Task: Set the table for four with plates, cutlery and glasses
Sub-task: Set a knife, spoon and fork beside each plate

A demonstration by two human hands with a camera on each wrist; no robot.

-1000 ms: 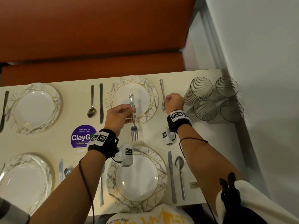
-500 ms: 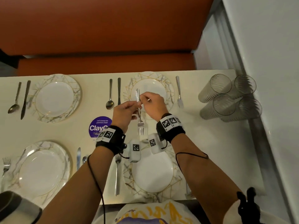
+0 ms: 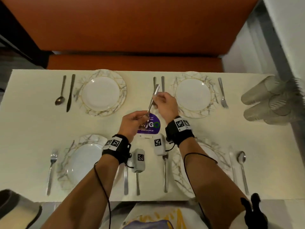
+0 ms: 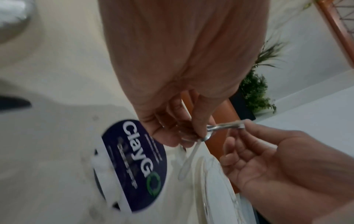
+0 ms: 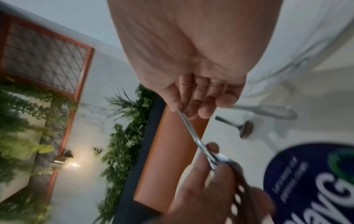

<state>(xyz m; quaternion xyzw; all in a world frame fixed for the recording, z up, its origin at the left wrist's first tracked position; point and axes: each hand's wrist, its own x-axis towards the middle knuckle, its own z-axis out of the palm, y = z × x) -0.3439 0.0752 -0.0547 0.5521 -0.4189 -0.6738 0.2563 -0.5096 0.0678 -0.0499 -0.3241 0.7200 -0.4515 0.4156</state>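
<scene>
Both hands hold one steel fork (image 3: 151, 103) in the air above the purple round sticker (image 3: 151, 127) at the table's middle. My left hand (image 3: 142, 117) grips its tine end, and my right hand (image 3: 158, 97) pinches the handle higher up. The left wrist view shows the fork (image 4: 224, 126) between my thumb and fingers; the right wrist view shows its shaft (image 5: 193, 133) running from one hand to the other. Plates lie at far left (image 3: 100, 93), far right (image 3: 193, 94), near left (image 3: 85, 161) and near right (image 3: 212, 151), the last partly under my right arm.
Cutlery lies beside the plates: a spoon (image 3: 60, 96) and knife (image 3: 70, 93) at far left, a fork (image 3: 222, 95) right of the far right plate, a fork (image 3: 52, 169) at near left, a spoon (image 3: 241, 166) at near right. Several clear glasses (image 3: 267, 103) cluster by the right wall. An orange bench (image 3: 132, 61) runs behind the table.
My right hand left the fork beside the far right plate and took the held fork's handle. Both hands carried the fork left, from over the far right plate to over the sticker.
</scene>
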